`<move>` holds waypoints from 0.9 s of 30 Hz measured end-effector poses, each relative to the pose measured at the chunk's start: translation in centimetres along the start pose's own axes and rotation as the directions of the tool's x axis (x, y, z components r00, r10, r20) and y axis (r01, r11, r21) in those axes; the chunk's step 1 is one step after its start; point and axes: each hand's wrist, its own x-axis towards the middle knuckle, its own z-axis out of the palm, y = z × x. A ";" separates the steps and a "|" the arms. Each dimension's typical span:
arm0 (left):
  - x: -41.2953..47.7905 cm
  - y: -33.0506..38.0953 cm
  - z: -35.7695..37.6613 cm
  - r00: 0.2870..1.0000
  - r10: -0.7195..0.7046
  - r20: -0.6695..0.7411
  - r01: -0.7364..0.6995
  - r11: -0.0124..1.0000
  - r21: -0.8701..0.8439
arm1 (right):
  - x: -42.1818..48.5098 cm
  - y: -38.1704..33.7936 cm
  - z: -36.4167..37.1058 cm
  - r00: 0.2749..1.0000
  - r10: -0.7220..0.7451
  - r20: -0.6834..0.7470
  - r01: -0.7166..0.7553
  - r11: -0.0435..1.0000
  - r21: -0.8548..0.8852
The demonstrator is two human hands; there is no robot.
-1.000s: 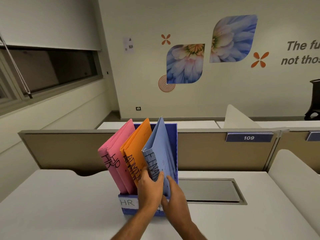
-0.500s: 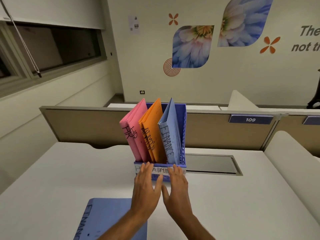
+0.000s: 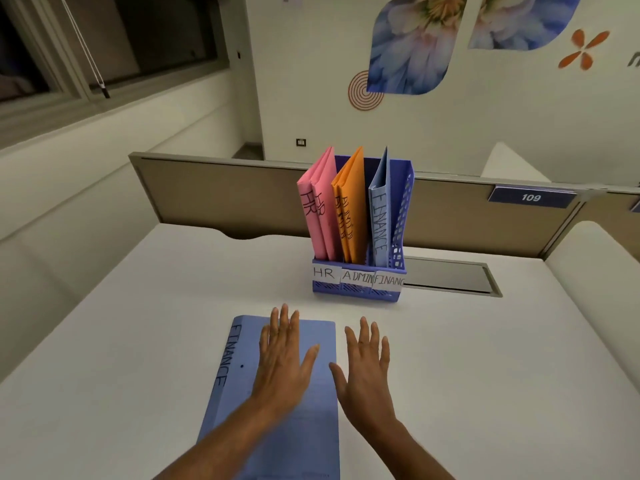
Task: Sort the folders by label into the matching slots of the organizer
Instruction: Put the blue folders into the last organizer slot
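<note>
A blue slotted organizer [image 3: 356, 289] stands on the white desk [image 3: 485, 358], its front tags reading HR, ADMIN and FINANCE. Two pink HR folders [image 3: 317, 209] stand in the left slot, orange ADMIN folders [image 3: 351, 216] in the middle one, and a blue FINANCE folder [image 3: 379, 223] in the right one. Another blue FINANCE folder [image 3: 239, 382] lies flat on the desk in front of me. My left hand [image 3: 284, 358] is over it with straight, spread fingers. My right hand [image 3: 367, 362] is spread flat just right of that folder, holding nothing.
A grey cable hatch [image 3: 450, 277] is set in the desk right of the organizer. A beige partition [image 3: 214, 192] with a 109 sign [image 3: 531, 197] runs along the desk's far edge, and a white divider [image 3: 595, 271] rises at the right.
Both hands have let go of the blue folder in the organizer and drawn back toward me. The view has tilted down, showing the flat FINANCE folder under my left hand.
</note>
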 end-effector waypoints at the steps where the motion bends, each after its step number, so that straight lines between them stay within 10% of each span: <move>1: -0.8 -0.9 0.0 1.000 0.004 0.009 -0.004 1.000 0.013 | -1.0 -0.4 0.5 1.000 -0.008 0.008 0.008 1.000 -0.014; 15: -9.6 -11.2 1.0 0.961 -0.246 0.129 0.238 0.968 0.076 | -8.9 -5.6 5.1 0.968 0.038 0.249 -0.008 0.993 -0.117; 27: -10.5 -13.9 -0.2 0.882 -0.439 0.170 0.470 0.839 -0.275 | -11.5 -6.0 8.3 0.892 0.115 0.437 -0.123 0.992 -0.009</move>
